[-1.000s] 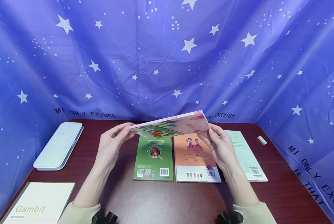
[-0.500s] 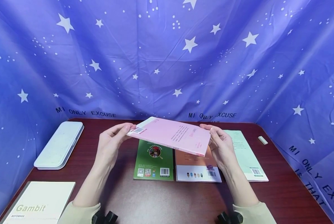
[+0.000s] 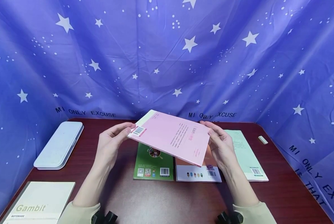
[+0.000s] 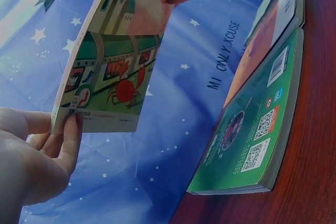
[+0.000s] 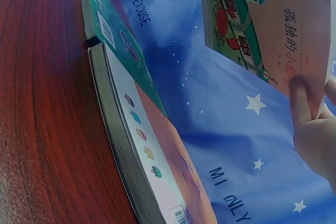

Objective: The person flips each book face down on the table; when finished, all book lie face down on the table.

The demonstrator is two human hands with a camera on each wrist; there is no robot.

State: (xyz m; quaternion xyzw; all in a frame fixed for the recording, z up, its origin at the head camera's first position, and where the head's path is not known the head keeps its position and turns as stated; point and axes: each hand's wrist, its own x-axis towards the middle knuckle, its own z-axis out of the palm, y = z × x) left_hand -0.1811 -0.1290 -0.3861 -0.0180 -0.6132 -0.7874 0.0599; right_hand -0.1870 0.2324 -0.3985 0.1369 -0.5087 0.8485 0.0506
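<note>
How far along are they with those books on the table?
Three books, green, orange and pale green, already lie back cover up in a row on the table. A pink book is in hand: left hand and right hand hold it above the row, back cover up. It has not yet been set down.

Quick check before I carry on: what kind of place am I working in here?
Probably a home study desk set up for recording: a dark wooden table laid with children's books, a pencil case and a notebook, closed in by a star-print cloth.
</note>
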